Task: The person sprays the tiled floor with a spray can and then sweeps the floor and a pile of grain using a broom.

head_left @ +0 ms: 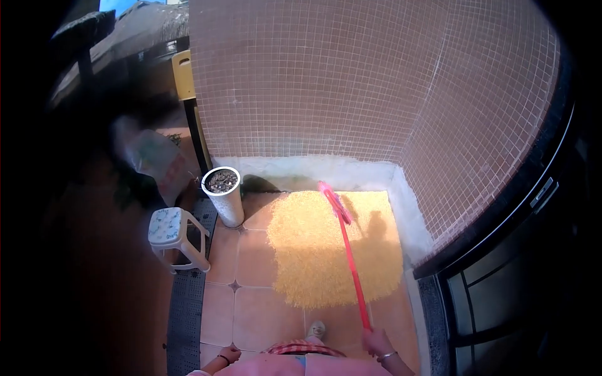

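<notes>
In the far corner of the tiled floor (251,307), one yellow grain heap (332,247) lies spread; right hand (378,343) grips one pink long-handled rake (348,250), left hand (229,356) loosely curled, empty.

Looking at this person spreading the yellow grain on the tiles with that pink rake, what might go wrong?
Only the right hand grips the pink rake; the left hand hangs free, so a long stroke could wobble. The rake head lies at the far edge of the yellow grain, near the tiled wall, and might push kernels against it. A sideways sweep could scatter grain toward the white plant pot and the small stool.
</notes>
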